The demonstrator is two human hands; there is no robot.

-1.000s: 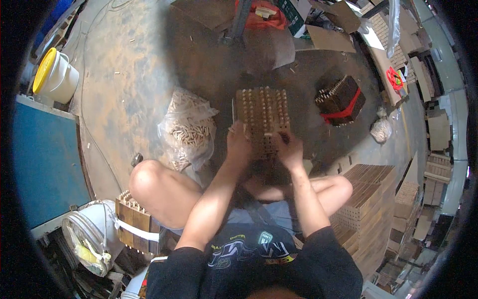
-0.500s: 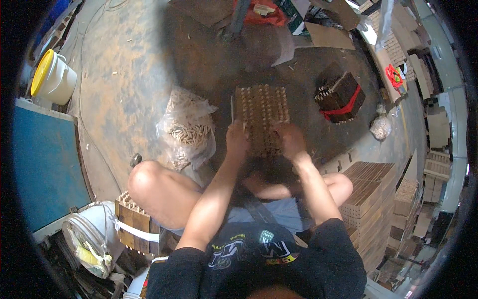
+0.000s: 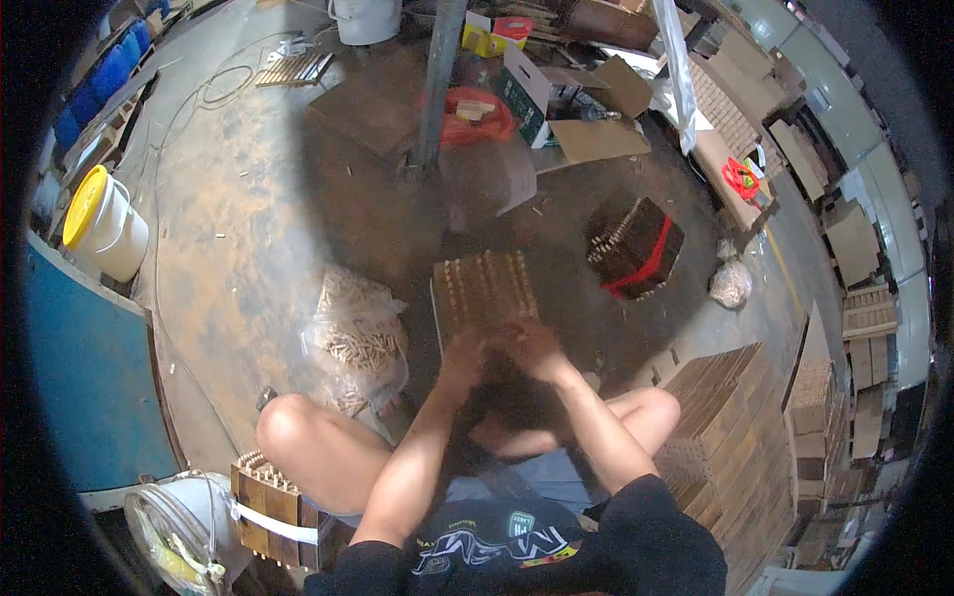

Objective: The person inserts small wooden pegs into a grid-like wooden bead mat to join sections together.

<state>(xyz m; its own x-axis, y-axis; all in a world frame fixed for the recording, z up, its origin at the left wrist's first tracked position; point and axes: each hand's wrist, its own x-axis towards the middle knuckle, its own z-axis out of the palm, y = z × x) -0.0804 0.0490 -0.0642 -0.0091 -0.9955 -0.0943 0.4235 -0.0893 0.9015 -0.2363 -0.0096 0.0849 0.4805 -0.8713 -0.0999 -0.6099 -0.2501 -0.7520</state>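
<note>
On the floor ahead of my crossed legs lies a bundle of brown wooden strips (image 3: 485, 288), with rows of pale wooden dowels sticking up from it. My left hand (image 3: 465, 360) is over the near end of the bundle, with its fingers dim and blurred. Close beside it is my right hand (image 3: 534, 350), its fingers pointing inward toward the left one. Whether either hand holds a dowel cannot be made out. To the left of the bundle, a clear plastic bag (image 3: 338, 323) lies open, full of loose wooden dowels (image 3: 363, 350).
A doweled wood block with a red strap (image 3: 651, 263) stands to the right, near a small bag (image 3: 731, 283). Stacked wooden strips (image 3: 720, 407) rise by my right knee. A white-strapped block (image 3: 278, 512) sits by my left knee. A yellow-lidded bucket (image 3: 107, 223) stands far left.
My hands have moved from the two sides of the bundle to close together over its near end. The view has tilted upward, showing more of the far floor.
</note>
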